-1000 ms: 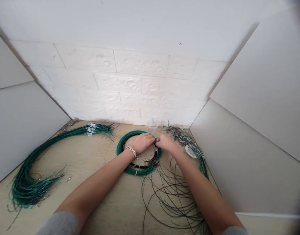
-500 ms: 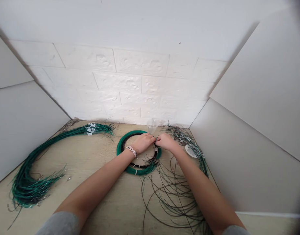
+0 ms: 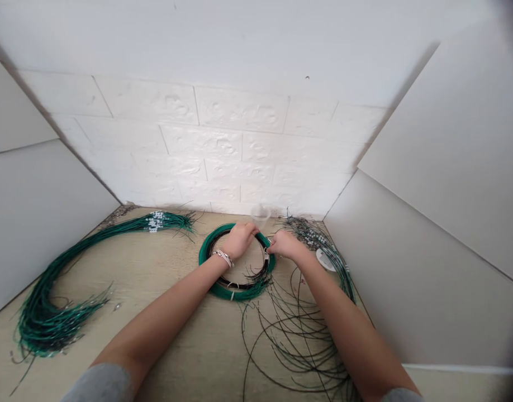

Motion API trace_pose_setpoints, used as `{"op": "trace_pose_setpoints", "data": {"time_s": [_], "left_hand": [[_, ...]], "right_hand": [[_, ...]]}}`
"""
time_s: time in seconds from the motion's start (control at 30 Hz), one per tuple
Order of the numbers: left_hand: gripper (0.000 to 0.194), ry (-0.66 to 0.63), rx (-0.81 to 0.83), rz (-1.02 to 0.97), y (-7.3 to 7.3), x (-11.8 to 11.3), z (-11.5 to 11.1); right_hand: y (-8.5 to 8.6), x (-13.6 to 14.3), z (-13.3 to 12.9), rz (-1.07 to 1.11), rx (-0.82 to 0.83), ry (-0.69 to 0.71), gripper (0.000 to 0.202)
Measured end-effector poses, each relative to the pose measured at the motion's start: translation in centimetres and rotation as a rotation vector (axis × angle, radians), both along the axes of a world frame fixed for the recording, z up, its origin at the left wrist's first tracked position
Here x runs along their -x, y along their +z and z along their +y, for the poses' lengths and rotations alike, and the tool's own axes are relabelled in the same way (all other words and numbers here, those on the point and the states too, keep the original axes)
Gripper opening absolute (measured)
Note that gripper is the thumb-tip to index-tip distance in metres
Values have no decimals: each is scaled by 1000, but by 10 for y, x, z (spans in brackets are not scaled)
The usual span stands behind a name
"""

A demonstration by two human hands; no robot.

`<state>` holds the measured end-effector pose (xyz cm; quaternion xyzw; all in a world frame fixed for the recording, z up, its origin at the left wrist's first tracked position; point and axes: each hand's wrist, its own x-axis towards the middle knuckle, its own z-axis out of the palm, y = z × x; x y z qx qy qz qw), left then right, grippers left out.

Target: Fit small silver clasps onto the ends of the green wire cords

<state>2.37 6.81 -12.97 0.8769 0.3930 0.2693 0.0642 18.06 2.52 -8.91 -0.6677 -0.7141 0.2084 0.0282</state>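
A round coil of green and black wire [image 3: 206, 245] lies flat on the table, bound with pale ties at its lower edge and right side. My left hand [image 3: 240, 239] rests over the coil's top, its fingers closed around the wire there. At the coil's upper right, my right hand [image 3: 281, 244] is pinched beside a white tie or tag; anything between its fingertips is too small to make out. Short black wire ends stick out inside the coil's lower right.
A long green wire bundle [image 3: 51, 279] with white tags curves across the left. Loose dark wires [image 3: 298, 340] spread at the lower right, near another tagged bundle [image 3: 338, 259] and a white disc [image 3: 324, 260]. A clear round object [image 3: 260, 212] stands by the wall.
My left hand has moved slightly left, away from my right hand. My right hand has shifted a little down along the coil's right side, uncovering green wire between the hands.
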Motion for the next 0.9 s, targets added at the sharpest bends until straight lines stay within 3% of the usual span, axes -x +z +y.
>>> {"op": "trace_pose_setpoints", "data": {"time_s": [0.13,0.23,0.33,0.47,0.6,0.67,0.77,0.9], "left_hand": [[18,125,139,-304,10,1,3],[19,221,241,-578,27,3,3],[22,142,389,-698,50,6,-3],[26,-78,703,-590,79,12,-17],[32,-189,869,-474,97,16,-30],[33,-232,908,-445,103,16,-37],[32,-223,925,-360,110,14,-47],[23,-196,747,-190,114,11,-58]], "right_hand": [[2,0,-1,24,18,-12,17],[1,0,-1,52,19,-7,16],[0,-1,-1,87,3,5,14],[10,-2,-1,185,-96,46,20],[37,1,-12,603,-374,-1,31],[50,5,-22,744,-466,-28,34],[64,13,-38,754,-523,-25,35],[72,23,-54,627,-543,54,24]]}}
